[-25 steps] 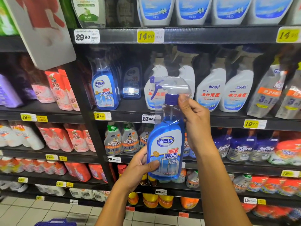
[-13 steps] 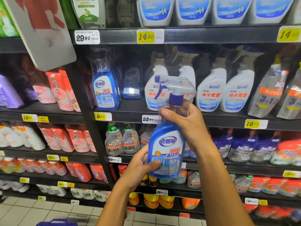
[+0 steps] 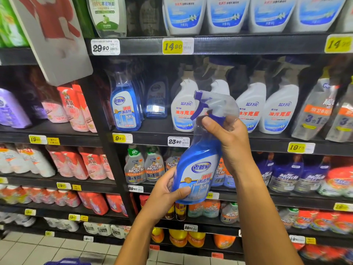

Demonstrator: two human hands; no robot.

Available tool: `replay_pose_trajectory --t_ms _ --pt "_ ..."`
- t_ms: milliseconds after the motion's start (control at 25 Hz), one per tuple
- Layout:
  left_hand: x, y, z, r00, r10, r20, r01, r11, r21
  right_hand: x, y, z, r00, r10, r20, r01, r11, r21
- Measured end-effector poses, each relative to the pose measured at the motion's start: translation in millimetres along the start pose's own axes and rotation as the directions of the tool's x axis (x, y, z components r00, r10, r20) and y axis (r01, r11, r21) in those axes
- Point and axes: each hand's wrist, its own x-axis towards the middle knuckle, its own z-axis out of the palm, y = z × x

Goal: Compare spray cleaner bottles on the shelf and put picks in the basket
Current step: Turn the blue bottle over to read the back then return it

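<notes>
A blue glass-cleaner spray bottle [image 3: 198, 169] with a clear trigger head and a white-and-blue label hangs in front of the shelves, tilted with its top to the right. My right hand [image 3: 231, 138] grips its neck just below the trigger. My left hand [image 3: 164, 194] cups its lower left side, thumb across the bottom of the label. A matching blue bottle [image 3: 125, 108] stands on the shelf at the left. White spray bottles [image 3: 278, 108] with red lettering stand in a row to its right. The blue basket [image 3: 65, 262] peeks in at the bottom edge.
Black shelves [image 3: 229, 44] carry price tags along their fronts. Red and pink refill pouches [image 3: 76, 106] fill the left bay. Grey spray bottles [image 3: 143, 165] stand one shelf lower, behind my hands. A grey sign [image 3: 51, 39] hangs at top left. Pale floor tiles [image 3: 28, 249] lie below.
The bottle has tipped so that its trigger head leans right. My right hand slid from the side of the trigger down around the neck. My left hand stayed at the base.
</notes>
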Motion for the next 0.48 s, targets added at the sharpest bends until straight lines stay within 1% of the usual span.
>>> replay_pose_trajectory --t_ms 80,160,280,360,440,480 --pt "2 -2 0 1.000 0.006 -0.028 -0.005 0.998 0.055 -2 0 1 1.000 -0.021 -0.005 0.021 0.999 0.034" --pt "4 -4 -2 0.999 0.010 -0.045 -0.006 0.997 0.079 -5 0 1 0.998 -0.035 0.044 0.034 0.999 0.038" --pt "6 -6 -2 0.997 0.038 -0.063 -0.032 0.996 0.088 -3 -2 -1 0.995 -0.014 0.098 0.013 1.000 0.013" --pt "8 -7 1 0.985 0.114 -0.128 -0.097 0.987 0.129 -1 -2 -1 0.999 0.029 0.039 -0.028 0.999 -0.029" --pt "13 -7 2 0.947 0.209 -0.245 -0.148 0.958 0.247 -4 2 0 0.996 0.079 -0.038 -0.083 0.992 -0.098" --pt "17 -6 2 0.921 0.238 -0.308 -0.137 0.939 0.315 -7 7 1 0.993 0.108 -0.056 -0.114 0.985 -0.131"
